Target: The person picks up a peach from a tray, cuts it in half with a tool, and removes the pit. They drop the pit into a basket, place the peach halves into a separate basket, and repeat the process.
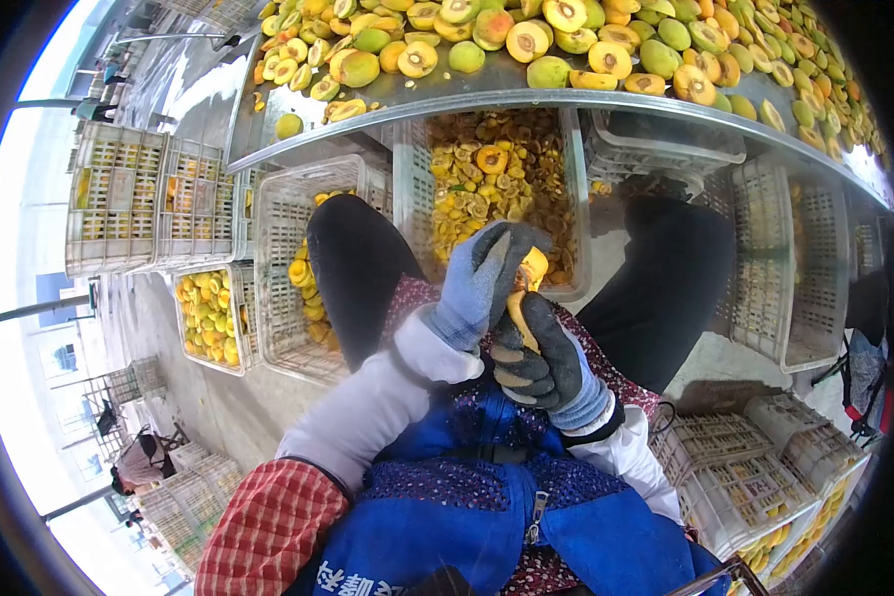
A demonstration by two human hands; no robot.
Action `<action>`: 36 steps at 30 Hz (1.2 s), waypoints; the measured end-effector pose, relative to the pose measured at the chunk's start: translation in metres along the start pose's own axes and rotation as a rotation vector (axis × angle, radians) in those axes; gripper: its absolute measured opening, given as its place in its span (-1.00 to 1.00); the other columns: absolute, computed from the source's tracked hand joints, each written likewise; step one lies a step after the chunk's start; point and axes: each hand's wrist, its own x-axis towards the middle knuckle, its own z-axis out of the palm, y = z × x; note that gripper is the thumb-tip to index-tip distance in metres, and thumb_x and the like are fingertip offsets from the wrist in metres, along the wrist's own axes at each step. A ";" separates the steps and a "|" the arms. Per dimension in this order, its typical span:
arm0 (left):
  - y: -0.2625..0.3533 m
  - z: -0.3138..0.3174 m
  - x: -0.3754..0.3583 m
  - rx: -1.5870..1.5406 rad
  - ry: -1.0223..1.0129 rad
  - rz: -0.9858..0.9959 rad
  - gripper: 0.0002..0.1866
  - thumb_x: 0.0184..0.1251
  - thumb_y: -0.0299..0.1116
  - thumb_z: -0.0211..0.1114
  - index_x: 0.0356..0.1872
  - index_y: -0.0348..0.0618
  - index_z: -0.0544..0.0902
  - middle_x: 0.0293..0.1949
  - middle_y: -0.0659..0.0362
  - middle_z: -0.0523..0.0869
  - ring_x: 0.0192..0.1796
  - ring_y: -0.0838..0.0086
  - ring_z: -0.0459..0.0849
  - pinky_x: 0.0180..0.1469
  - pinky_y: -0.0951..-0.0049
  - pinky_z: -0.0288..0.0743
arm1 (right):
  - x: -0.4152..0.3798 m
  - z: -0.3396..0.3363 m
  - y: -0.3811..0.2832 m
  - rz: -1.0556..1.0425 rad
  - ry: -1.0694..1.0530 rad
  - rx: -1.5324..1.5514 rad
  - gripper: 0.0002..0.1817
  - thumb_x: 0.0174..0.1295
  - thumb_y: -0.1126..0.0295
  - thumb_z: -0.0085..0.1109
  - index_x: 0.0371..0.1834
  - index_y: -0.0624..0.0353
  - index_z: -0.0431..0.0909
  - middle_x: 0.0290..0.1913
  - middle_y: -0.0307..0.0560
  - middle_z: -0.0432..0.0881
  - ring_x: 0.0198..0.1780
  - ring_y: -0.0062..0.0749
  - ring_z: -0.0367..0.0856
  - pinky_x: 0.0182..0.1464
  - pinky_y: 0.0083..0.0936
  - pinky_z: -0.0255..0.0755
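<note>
My left hand (475, 283), in a blue-grey work glove, is closed with its fingertips at a cut yellow peach piece (533, 266). Just below it and to the right, my right hand (544, 363), gloved in the same way, grips a yellow peach half (520, 320). The two hands almost touch above my lap, and their fingers partly hide the fruit. Whether a small tool is in either hand I cannot make out. Under the hands stands a crate (578, 199) holding peach scraps and pits, with one orange peach half (491, 159) on top.
Ahead, a metal table (397, 94) carries a heap of halved peaches (606, 60). By my left leg is a crate (278, 268) with peach halves; another filled crate (209, 316) stands beyond it. Stacked crates (119, 199) rise at far left, more crates (735, 477) at lower right.
</note>
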 end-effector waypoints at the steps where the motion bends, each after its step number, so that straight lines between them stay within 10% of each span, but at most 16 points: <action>1: -0.001 -0.001 -0.001 -0.003 0.002 0.001 -0.75 0.36 -0.30 0.08 -0.21 -0.30 0.57 -0.35 0.22 0.61 -0.35 0.61 0.53 -0.28 0.62 0.43 | 0.001 -0.002 0.000 0.026 -0.029 0.029 -0.52 0.32 -0.15 -0.26 -0.34 0.05 0.39 -0.70 -0.39 0.21 -0.78 -0.74 0.12 -0.81 -0.77 0.01; 16: 0.008 -0.020 -0.010 -0.038 -0.144 -0.021 -0.76 0.34 -0.30 0.12 -0.23 -0.31 0.56 -0.32 0.14 0.62 -0.30 0.54 0.57 -0.23 0.56 0.46 | 0.012 -0.014 0.017 0.200 -0.399 0.429 -0.52 0.31 -0.13 -0.21 -0.28 0.11 0.31 -0.69 -0.38 0.23 -0.75 -0.72 0.20 -0.80 -0.75 0.13; 18: -0.023 -0.037 -0.010 -0.339 0.179 -0.395 -0.61 0.39 -0.08 0.00 -0.13 -0.24 0.56 -0.28 0.17 0.61 -0.28 0.50 0.60 -0.21 0.52 0.51 | 0.006 -0.006 0.009 0.099 -0.595 0.223 -0.51 0.31 -0.14 -0.22 -0.28 0.12 0.30 -0.70 -0.38 0.23 -0.76 -0.70 0.20 -0.81 -0.73 0.14; 19: -0.044 -0.054 -0.011 0.058 0.141 -0.049 -0.61 0.39 -0.07 0.02 -0.16 -0.23 0.57 -0.31 0.18 0.62 -0.31 0.50 0.61 -0.24 0.51 0.53 | 0.007 0.007 -0.001 0.038 -0.639 0.156 -0.51 0.32 -0.14 -0.25 -0.28 0.13 0.28 -0.69 -0.36 0.23 -0.75 -0.67 0.20 -0.80 -0.71 0.16; 21: -0.017 -0.055 -0.016 -0.265 0.359 -0.269 -0.61 0.40 -0.08 0.02 -0.17 -0.25 0.57 -0.33 0.18 0.63 -0.33 0.53 0.61 -0.28 0.52 0.52 | 0.011 -0.016 -0.003 -0.093 -0.213 0.138 -0.50 0.34 -0.13 -0.30 -0.28 0.13 0.31 -0.66 -0.34 0.24 -0.75 -0.66 0.19 -0.79 -0.71 0.15; 25: -0.003 -0.104 -0.026 -0.209 0.324 0.035 -0.58 0.42 -0.08 -0.03 -0.08 -0.27 0.54 -0.26 0.17 0.63 -0.25 0.47 0.61 -0.17 0.48 0.52 | 0.022 -0.013 -0.004 -0.050 0.336 -0.018 -0.51 0.35 -0.12 -0.31 -0.29 0.09 0.40 -0.63 -0.32 0.25 -0.75 -0.68 0.13 -0.79 -0.74 0.06; 26: 0.003 -0.126 -0.034 -0.203 0.330 0.044 -0.58 0.42 -0.08 -0.03 -0.08 -0.27 0.54 -0.26 0.17 0.63 -0.25 0.47 0.61 -0.17 0.48 0.52 | 0.022 -0.017 -0.002 0.014 0.051 0.073 -0.52 0.34 -0.12 -0.28 -0.29 0.08 0.39 -0.63 -0.33 0.24 -0.75 -0.69 0.13 -0.79 -0.74 0.07; 29: 0.040 -0.204 -0.052 0.333 0.556 0.243 -0.56 0.31 -0.12 0.13 0.02 -0.28 0.47 -0.11 0.09 0.58 -0.07 0.41 0.56 -0.04 0.49 0.46 | 0.017 0.000 -0.005 0.024 -0.002 -0.078 -0.53 0.34 -0.11 -0.26 -0.27 0.09 0.40 -0.62 -0.32 0.25 -0.73 -0.68 0.15 -0.79 -0.74 0.08; 31: 0.040 -0.255 -0.062 1.437 0.899 -0.008 -0.54 0.26 -0.10 0.17 0.02 -0.25 0.47 -0.07 -0.02 0.56 -0.02 0.25 0.54 0.03 0.39 0.43 | 0.016 0.009 -0.004 -0.025 0.187 -0.085 -0.57 0.35 -0.06 -0.23 -0.21 0.11 0.39 -0.57 -0.27 0.28 -0.71 -0.66 0.17 -0.76 -0.74 0.11; 33: 0.066 -0.248 -0.054 1.472 0.915 -0.272 -0.56 0.21 -0.10 0.19 0.00 -0.19 0.50 -0.02 -0.10 0.52 0.03 0.17 0.52 0.04 0.29 0.41 | 0.005 0.030 -0.005 -0.137 0.042 -0.231 -0.59 0.34 -0.04 -0.18 -0.20 0.12 0.38 -0.57 -0.27 0.29 -0.69 -0.65 0.20 -0.74 -0.72 0.13; 36: 0.064 -0.220 0.004 1.276 0.765 0.143 -0.68 0.16 -0.18 0.26 -0.15 -0.17 0.60 -0.21 0.01 0.66 -0.11 0.19 0.62 -0.05 0.29 0.45 | 0.015 0.027 -0.015 -0.117 -0.002 -0.358 -0.58 0.32 -0.03 -0.13 -0.17 0.14 0.37 -0.59 -0.27 0.29 -0.69 -0.63 0.22 -0.72 -0.70 0.15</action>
